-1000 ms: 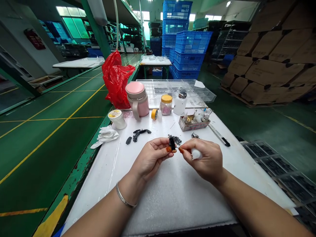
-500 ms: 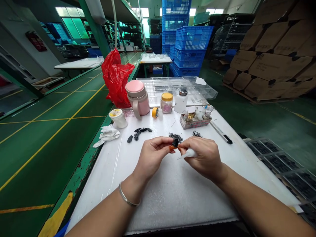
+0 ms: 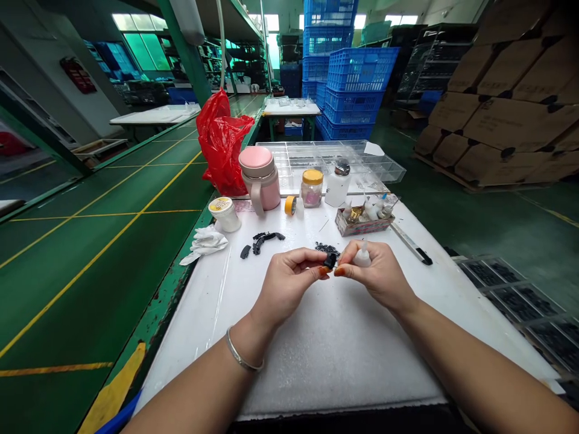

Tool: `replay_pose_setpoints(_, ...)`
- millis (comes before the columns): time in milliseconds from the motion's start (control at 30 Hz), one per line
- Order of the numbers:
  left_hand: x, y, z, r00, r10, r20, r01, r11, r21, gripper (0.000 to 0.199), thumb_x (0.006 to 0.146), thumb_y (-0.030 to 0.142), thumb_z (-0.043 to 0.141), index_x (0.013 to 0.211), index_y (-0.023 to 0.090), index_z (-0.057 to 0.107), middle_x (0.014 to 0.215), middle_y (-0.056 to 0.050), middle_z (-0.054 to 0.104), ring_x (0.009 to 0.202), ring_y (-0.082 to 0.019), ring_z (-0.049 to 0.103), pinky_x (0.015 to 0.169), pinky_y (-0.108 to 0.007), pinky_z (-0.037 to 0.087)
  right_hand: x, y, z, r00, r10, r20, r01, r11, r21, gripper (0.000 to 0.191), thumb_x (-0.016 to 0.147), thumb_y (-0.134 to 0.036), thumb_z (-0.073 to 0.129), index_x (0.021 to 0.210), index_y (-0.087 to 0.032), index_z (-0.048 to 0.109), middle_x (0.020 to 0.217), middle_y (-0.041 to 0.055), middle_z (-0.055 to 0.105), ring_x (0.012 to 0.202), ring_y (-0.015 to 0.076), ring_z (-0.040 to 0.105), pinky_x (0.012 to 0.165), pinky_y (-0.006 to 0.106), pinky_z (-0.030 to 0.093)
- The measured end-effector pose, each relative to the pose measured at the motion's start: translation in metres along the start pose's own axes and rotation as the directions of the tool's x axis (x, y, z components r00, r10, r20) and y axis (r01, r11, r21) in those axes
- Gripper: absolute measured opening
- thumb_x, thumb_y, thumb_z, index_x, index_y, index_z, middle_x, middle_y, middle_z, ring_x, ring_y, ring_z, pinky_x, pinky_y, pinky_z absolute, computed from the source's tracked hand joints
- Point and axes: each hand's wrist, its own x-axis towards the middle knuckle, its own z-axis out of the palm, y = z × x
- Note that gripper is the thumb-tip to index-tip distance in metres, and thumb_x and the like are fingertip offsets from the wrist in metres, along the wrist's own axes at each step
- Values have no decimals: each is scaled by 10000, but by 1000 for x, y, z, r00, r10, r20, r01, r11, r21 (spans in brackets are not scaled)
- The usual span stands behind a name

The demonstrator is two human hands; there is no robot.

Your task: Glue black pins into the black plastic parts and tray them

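Being pinched by left hand above surface: black part. White bottle, gripped in right hand, since swung upward; right fingertip pinch cannot be told; part apparently still being worked.

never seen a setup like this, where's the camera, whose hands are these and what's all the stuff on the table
There's no machine here, just a person's bare left hand and right hand. Every picture comes from one camera worn on that person's head, looking forward and down. The left hand pinches a small black part; the right hand, close beside it, holds a small white bottle. On the white table are loose black pieces, a roll of tape, a cutter, a pink mug, a yellow-lidded jar and a box of small containers.
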Motion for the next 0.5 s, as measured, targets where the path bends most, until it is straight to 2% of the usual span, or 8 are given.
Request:
replay_pose_setpoints(233, 0, 1, 1, 1000, -11, 10, 11, 998, 56, 199, 725, 233, 819, 872, 117, 753, 854, -88, 716, 779, -191, 667, 745, -299, 564, 0, 4, 2, 1000, 13, 23, -14, 1000, 23, 299, 692, -379, 841, 631, -161, 645, 608, 3, 629, 563, 127, 520, 532, 241, 383)
replay_pose_setpoints(500, 1, 0, -1, 998, -43, 46, 45, 998, -37, 175, 749, 186, 796, 916, 150, 763, 881, -66, 737, 793, -159, 683, 728, -240, 560, 0, 4, 0, 999, -31, 41, 32, 999, -24, 315, 737, -415, 809, 652, -156, 652, 617, 4, 618, 570, 121, 500, 539, 239, 371)
